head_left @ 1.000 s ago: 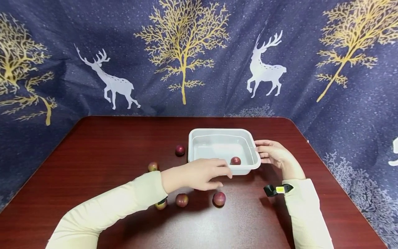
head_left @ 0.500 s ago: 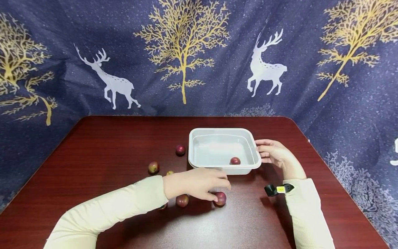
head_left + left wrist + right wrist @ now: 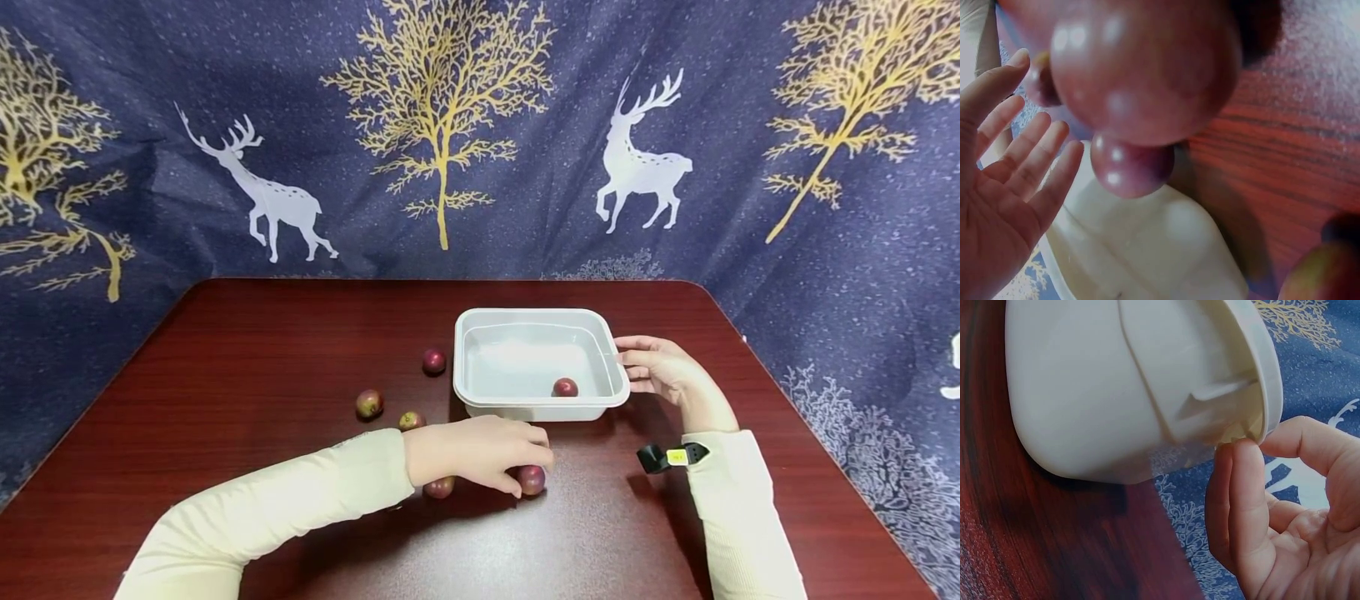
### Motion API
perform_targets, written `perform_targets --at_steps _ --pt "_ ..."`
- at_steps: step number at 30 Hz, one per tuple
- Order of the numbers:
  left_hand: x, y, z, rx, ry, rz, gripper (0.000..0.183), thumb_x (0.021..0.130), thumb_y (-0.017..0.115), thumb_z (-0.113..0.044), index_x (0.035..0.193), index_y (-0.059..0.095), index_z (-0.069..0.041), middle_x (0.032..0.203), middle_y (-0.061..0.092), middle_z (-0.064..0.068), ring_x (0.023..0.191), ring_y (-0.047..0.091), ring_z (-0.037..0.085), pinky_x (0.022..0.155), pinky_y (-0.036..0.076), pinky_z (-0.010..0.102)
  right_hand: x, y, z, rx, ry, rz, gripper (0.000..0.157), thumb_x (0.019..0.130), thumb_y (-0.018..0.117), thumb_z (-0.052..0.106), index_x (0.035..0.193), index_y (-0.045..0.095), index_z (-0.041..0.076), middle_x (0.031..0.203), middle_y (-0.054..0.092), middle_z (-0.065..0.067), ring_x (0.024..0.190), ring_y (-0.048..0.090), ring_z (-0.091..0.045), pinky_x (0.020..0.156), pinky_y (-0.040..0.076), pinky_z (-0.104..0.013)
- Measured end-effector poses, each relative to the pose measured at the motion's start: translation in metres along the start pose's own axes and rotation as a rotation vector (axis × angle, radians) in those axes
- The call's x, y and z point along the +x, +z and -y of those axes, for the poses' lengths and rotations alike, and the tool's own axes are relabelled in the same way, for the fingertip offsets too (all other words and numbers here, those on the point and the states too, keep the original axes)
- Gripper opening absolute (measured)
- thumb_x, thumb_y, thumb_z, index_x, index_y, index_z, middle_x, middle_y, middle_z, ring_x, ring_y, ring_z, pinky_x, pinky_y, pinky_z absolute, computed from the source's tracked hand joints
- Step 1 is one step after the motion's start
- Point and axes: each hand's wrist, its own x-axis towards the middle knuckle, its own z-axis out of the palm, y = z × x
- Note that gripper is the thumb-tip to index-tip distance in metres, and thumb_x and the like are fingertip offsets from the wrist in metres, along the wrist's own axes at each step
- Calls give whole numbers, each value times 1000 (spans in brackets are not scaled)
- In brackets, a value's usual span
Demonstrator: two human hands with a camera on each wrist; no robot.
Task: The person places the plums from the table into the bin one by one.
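In the head view my left hand (image 3: pixel 487 454) is over a dark red plum (image 3: pixel 532 480) on the table, thumb and fingertips beside it. The left wrist view shows that hand's fingers (image 3: pixel 1044 159) extended and spread, with a plum (image 3: pixel 1042 80) just beyond the thumb. My right hand (image 3: pixel 663 371) holds the right rim of a white plastic container (image 3: pixel 536 412). In the right wrist view, the thumb and fingers of that hand (image 3: pixel 1297 512) pinch the container's rim (image 3: pixel 1267 369). One red plum (image 3: pixel 566 387) lies inside the container.
More plums lie left of the container: a red plum (image 3: pixel 433 362), two greenish-red ones, a plum (image 3: pixel 369 404) and another plum (image 3: pixel 412 421), and a plum (image 3: pixel 439 487) partly under the left wrist. The dark red table (image 3: pixel 300 333) ends at a blue patterned cloth (image 3: pixel 525 233).
My left hand has moved down from near the container's front edge to the plum in front of it. The right hand stays on the container's rim.
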Motion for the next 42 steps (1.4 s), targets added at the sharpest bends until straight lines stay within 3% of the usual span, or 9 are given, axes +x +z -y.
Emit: perform_targets --at_steps 9,15,28,42 --pt "3 8 0 46 46 4 36 80 75 -32 111 60 -25 109 57 -10 102 56 7 80 48 18 0 1 1 4 0 2 38 91 54 3 127 44 -3 78 70 6 68 68 -8 62 56 -23" --pt "3 12 -2 112 79 -22 30 80 75 -29 106 61 -24 102 57 -9 92 58 9 71 47 17 -1 1 2 -12 6 0 43 91 55 5 130 41 -5 78 70 6 69 67 -7 64 56 -24" --pt "-2 15 -3 294 95 -96 29 80 74 -36 103 60 -27 96 57 -12 92 53 8 68 40 17 -1 0 1 -13 16 -29 25 91 55 6 115 51 9 75 69 7 66 66 -6 61 55 -22" --pt "-10 4 -2 209 43 -191 24 83 73 -34 101 61 -24 107 61 -11 99 54 9 78 44 22 0 0 0 -20 3 -22 25 91 55 6 115 51 8 76 69 7 67 66 -6 62 55 -22"
